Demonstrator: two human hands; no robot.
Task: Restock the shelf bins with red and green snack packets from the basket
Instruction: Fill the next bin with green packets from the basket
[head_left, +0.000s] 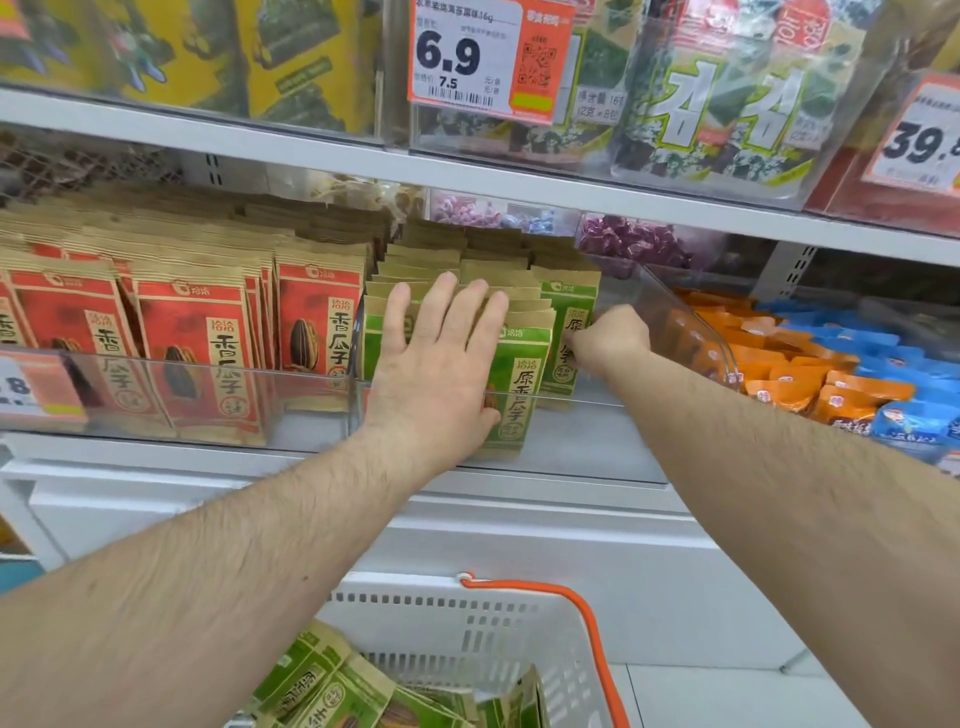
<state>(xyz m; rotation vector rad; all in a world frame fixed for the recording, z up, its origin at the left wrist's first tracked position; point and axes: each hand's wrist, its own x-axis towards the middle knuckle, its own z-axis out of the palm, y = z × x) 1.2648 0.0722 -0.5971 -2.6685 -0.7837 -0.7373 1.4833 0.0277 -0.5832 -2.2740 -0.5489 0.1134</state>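
1. Supermarket shelving fills the frame: white shelf boards, clear plastic bins, price tags along the upper edge. Nearest the viewer, at the bottom centre, a white basket with an orange handle holds more green snack packets waiting to go up.

2. At mid-frame the left hand lies flat, fingers straight and slightly spread, pressing the front of the green packets in the clear bin. Keep that palm broad against the front row so the stack stays upright and does not fan forward.

3. Just right of it, the right hand is curled against the right-hand column of green packets, apparently pinching a packet's edge; the fingertips are hidden, so I cannot tell exactly what they grip. It looks like the job is squaring that column. Slide the packet down behind the front lip, label facing out, rather than forcing it in at a tilt.

4. To the left, the red packets already stand in neat rows in their own bin; keep green from crossing the divider.

5. Farther right lie orange and blue packets, and beyond, on the upper shelf, seaweed packs. Leave them alone.
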